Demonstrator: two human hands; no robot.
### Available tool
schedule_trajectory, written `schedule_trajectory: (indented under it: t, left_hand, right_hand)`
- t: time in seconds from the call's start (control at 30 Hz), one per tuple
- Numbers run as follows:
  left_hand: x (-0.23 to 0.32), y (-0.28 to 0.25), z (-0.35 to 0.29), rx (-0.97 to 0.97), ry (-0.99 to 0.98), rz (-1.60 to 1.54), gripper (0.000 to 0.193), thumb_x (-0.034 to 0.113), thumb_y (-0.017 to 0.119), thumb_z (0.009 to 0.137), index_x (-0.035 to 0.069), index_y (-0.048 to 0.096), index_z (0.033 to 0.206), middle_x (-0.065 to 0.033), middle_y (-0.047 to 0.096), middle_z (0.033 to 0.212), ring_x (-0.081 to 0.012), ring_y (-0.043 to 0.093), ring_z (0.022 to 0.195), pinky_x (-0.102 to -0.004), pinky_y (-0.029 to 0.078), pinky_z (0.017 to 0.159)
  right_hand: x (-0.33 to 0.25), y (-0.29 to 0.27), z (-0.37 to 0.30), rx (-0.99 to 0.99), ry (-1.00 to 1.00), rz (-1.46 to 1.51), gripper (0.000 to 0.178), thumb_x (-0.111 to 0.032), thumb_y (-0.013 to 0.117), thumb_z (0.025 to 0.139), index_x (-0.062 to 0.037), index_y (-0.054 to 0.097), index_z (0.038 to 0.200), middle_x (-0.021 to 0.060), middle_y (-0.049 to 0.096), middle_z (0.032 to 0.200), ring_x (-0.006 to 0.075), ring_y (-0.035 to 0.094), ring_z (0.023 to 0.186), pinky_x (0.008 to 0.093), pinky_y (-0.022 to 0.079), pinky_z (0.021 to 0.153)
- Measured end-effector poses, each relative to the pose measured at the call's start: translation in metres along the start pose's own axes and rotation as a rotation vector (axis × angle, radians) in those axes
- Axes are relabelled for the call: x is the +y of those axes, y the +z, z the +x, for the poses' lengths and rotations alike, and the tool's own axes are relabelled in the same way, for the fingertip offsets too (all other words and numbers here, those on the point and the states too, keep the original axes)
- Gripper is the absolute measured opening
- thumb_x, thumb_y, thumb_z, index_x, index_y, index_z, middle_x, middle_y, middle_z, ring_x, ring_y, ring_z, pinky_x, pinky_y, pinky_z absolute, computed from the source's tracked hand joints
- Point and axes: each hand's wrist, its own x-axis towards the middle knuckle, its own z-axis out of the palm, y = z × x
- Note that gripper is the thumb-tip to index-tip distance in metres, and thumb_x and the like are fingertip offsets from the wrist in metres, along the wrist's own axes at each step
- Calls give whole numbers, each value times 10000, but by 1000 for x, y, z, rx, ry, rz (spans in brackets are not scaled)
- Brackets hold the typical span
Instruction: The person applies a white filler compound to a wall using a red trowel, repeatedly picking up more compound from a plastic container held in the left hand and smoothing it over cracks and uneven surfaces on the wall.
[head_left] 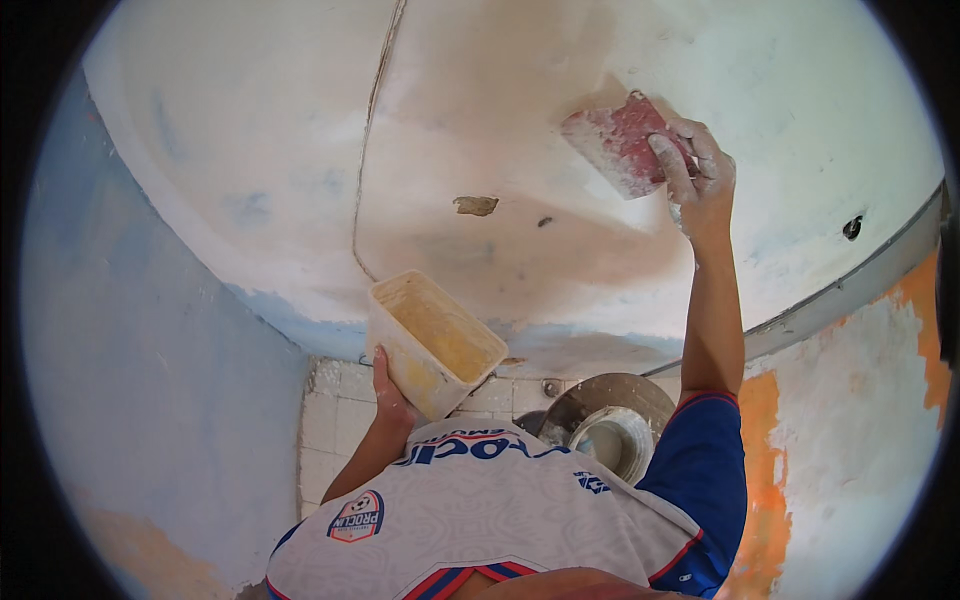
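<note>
My right hand (697,170), dusted with white, grips a red putty spreader (628,140) smeared with white residue. The spreader's broad edge lies against the pale wall (480,130), at the upper right. Below and to the left, my left hand (388,390) holds a white rectangular plastic tub (410,370) by its side. The tub tilts, its open top facing up and away from me, and yellowish-white residue coats the inside. Part of the left hand is hidden behind the tub. Damp-looking darker patches spread over the wall around the spreader.
A brown-edged hole (476,206) and a dark hole (852,228) mark the wall. A thin cable (372,110) runs down it. Below me stand a round metal basin (640,392) and a bucket (618,440) on tiles (345,410). A bluish wall (150,350) flanks the left, an orange-patched wall (765,480) the right.
</note>
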Motion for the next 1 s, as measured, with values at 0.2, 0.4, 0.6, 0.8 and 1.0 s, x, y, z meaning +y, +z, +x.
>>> schedule_trajectory:
  t: [0.2,0.4,0.6,0.8,1.0]
  left_hand:
    - [10,45,-29,28,26,-36,728,602,361,1048,107,313,1580,-144,457,1546,-348,461,1409,-499,385,1173]
    - [-1,-18,3,4,-14,-12,747,625,367,1036,122,308,1585,-145,450,1550,-353,455,1410,-512,379,1174]
    - [-8,-42,18,19,-48,-23,759,637,366,1029,125,304,1587,-141,443,1556,-358,445,1417,-519,375,1174]
    - [4,-6,1,-10,-18,-14,759,633,379,1028,126,301,1588,-144,443,1558,-364,447,1416,-532,378,1171]
    - [12,16,-9,29,-39,-36,729,613,321,1051,132,289,1597,-137,432,1570,-354,446,1423,-507,374,1181]
  right_hand:
    - [-12,-23,35,107,-269,-282,226,-130,735,908,-11,718,1099,150,740,980,291,681,874,376,543,774]
    - [19,37,-19,23,-173,-24,213,-141,740,915,-22,729,1092,160,741,1011,271,705,890,357,561,798]
    - [40,51,-42,138,-90,-11,223,-158,745,925,-24,729,1103,161,736,1036,254,717,880,345,563,796]
    - [17,24,-20,149,-92,-105,226,-140,748,930,-8,721,1111,148,733,1026,218,717,866,319,563,801]
    - [11,22,-21,155,-24,91,227,-154,753,932,4,716,1091,145,736,984,202,701,852,302,557,751]
